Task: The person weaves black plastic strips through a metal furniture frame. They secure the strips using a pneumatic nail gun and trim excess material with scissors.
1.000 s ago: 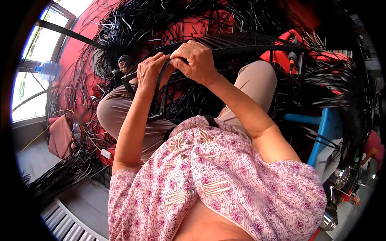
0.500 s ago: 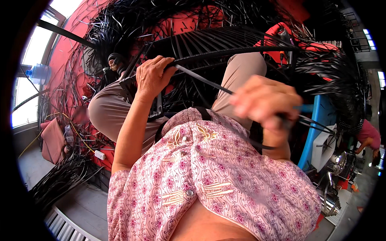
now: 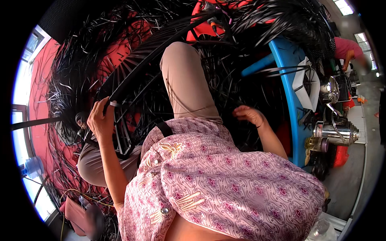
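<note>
My left hand (image 3: 100, 120) is closed around the near end of a black frame (image 3: 141, 64), at its edge rail, with the thumb toward a short pale grey strip end (image 3: 114, 104). Black strips run side by side across this frame, which slants away to the upper right over my lap. My right hand (image 3: 249, 115) hovers to the right of my raised knee (image 3: 183, 76), its fingers loosely stretched and apart. Nothing shows in it. Dark loose strips lie below and around it, and in the shade they are hard to tell apart.
A blue table (image 3: 287, 88) stands at my right, bearing a white tray (image 3: 306, 82), metal kettles (image 3: 335, 132) and a jar (image 3: 317, 144). Heaps of black strips (image 3: 277, 20) cover the red floor. An orange-ended tool (image 3: 214, 28) lies ahead. Another person's arm (image 3: 348, 58) shows at far right.
The view has swung to the right. My right hand, blurred and gripping a dark strip before, has let go and now has its fingers apart. My left hand stays on the frame.
</note>
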